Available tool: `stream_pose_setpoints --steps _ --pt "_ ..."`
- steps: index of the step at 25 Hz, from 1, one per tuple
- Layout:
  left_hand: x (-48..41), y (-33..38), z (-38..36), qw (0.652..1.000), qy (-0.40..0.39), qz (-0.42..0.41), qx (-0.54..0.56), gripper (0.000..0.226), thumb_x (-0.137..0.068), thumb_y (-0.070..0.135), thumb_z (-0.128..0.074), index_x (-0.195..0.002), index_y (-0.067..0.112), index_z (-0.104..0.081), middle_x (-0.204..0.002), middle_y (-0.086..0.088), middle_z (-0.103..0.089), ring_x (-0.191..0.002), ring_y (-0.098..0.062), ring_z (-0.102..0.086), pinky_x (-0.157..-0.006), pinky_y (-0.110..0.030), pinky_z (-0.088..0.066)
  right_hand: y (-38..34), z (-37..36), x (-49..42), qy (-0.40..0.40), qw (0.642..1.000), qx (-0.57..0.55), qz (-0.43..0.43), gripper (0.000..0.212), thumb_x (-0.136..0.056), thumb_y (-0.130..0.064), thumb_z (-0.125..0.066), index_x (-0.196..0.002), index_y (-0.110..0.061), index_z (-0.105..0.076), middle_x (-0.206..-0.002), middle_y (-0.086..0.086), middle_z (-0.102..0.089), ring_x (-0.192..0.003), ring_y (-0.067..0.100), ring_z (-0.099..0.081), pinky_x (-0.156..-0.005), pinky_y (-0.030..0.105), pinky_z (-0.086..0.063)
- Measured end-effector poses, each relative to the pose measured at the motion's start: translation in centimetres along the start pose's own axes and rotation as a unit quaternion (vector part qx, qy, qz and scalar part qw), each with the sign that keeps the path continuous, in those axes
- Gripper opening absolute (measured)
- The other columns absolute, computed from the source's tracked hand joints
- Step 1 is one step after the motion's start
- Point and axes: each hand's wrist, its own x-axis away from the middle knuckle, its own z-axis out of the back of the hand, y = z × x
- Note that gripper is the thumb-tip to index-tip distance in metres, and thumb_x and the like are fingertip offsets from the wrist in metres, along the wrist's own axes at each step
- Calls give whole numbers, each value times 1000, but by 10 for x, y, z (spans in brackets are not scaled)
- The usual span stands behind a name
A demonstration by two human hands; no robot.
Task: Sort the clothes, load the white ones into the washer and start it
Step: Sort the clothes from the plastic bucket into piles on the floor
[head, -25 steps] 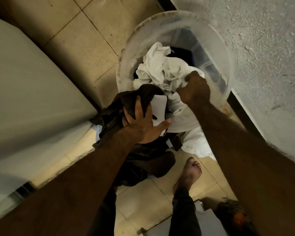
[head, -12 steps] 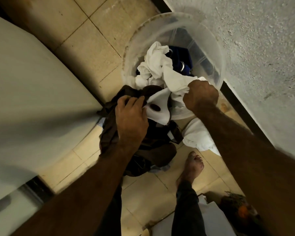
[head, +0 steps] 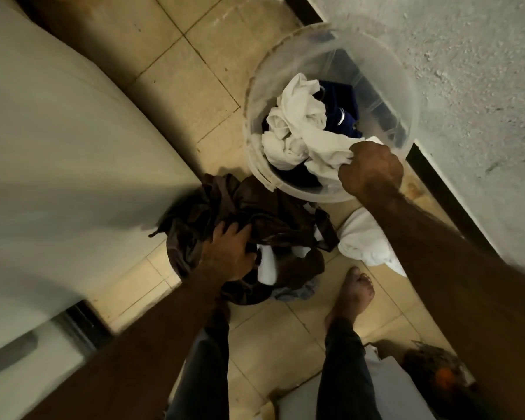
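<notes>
1. The person is standing on a tiled floor (head: 194, 86) and looking down at a clear plastic bucket (head: 385, 65), which is standing at the far right, just beside a rough grey wall (head: 482, 71).
2. The right hand (head: 372, 172) is reaching over the near rim of the bucket. Its grip is closed tightly around a fold of white cloth (head: 303, 128), so it is holding this cloth.
3. The white cloth is lying crumpled inside the bucket, on top of a dark blue garment (head: 347, 115), which is showing at the far side and under the white one.
4. The left hand (head: 228, 256) is resting on a heap of dark brown clothes (head: 261, 213) on the floor, just near and left of the bucket. Its fingers are curling into the brown cloth, so the grip is holding the dark clothes.
5. A small white piece (head: 267, 268) is showing inside the brown heap, just right of the left hand.
6. Another white garment (head: 364, 241) is lying on the floor to the right of the brown heap, partly under the right forearm.
7. A large pale appliance body (head: 58, 147) is filling the left side; I cannot tell if it is the washer.
8. The person's bare foot (head: 353, 294) is standing on the tiles near the heap.
</notes>
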Motion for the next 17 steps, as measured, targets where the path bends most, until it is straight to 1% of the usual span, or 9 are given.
stream_pose_setpoints --steps 1,3,5,6,7,8,11,15,17 --pt "-1 5 0 1000 3 -10 -5 70 -93 51 -53 -155 34 -24 -163 -4 -22 -152 -39 -10 -118 -59 -24 0 -2 1 -2 1000 -6 -2 39 -86 -25 -65 -124 -14 -66 -131 15 -63 -121 38 -59 -99 42 -48" --pt "-1 18 6 994 107 -12 32 57 -93 46 -53 -147 32 -43 -155 -5 -35 -146 -38 -25 -113 -57 -32 -2 -4 5 0 1000 -19 -11 35 -85 -25 -63 -118 -15 -68 -127 15 -65 -118 38 -60 -96 41 -50" --pt "3 32 21 942 286 6 178 40 -93 36 -55 -130 24 -61 -134 -3 -55 -126 -28 -51 -100 -44 -48 -5 -4 11 16 999 -41 -25 32 -87 -26 -62 -116 -14 -70 -123 14 -67 -115 38 -62 -93 39 -51" --pt "4 40 30 909 341 -5 241 34 -93 33 -56 -124 22 -64 -125 -2 -60 -116 -23 -58 -93 -39 -52 -7 -3 13 29 997 -64 -36 32 -88 -26 -61 -116 -13 -70 -121 14 -68 -113 37 -64 -90 37 -51" --pt "6 48 40 890 354 -28 287 29 -94 32 -57 -119 20 -66 -117 0 -64 -108 -19 -62 -90 -36 -54 -8 0 16 42 994 -92 -49 30 -89 -27 -60 -113 -13 -72 -116 14 -70 -109 36 -66 -86 34 -50" --pt "7 58 49 882 331 -51 331 26 -96 31 -58 -116 19 -67 -111 1 -68 -101 -16 -65 -87 -34 -56 -9 5 20 56 989 -121 -62 29 -88 -29 -60 -108 -13 -73 -110 15 -72 -103 37 -67 -80 33 -48" --pt "14 99 73 854 184 -71 482 24 -98 33 -59 -110 15 -70 -100 -2 -73 -90 -17 -71 -80 -33 -58 -8 27 36 88 976 -180 -83 24 -83 -36 -63 -90 -16 -73 -92 10 -73 -87 33 -69 -70 29 -44" --pt "19 148 86 737 17 3 675 42 -96 55 -54 -115 19 -64 -114 -7 -71 -99 -23 -70 -87 -44 -60 0 55 81 100 963 -245 -57 16 -80 -36 -62 -74 -22 -67 -69 -5 -65 -68 19 -65 -60 26 -43" --pt "20 164 89 677 -38 18 735 61 -91 68 -50 -124 18 -62 -118 -8 -70 -102 -27 -70 -81 -45 -62 2 63 104 111 950 -289 -35 17 -80 -34 -60 -70 -23 -68 -62 -8 -64 -60 12 -63 -55 25 -45"
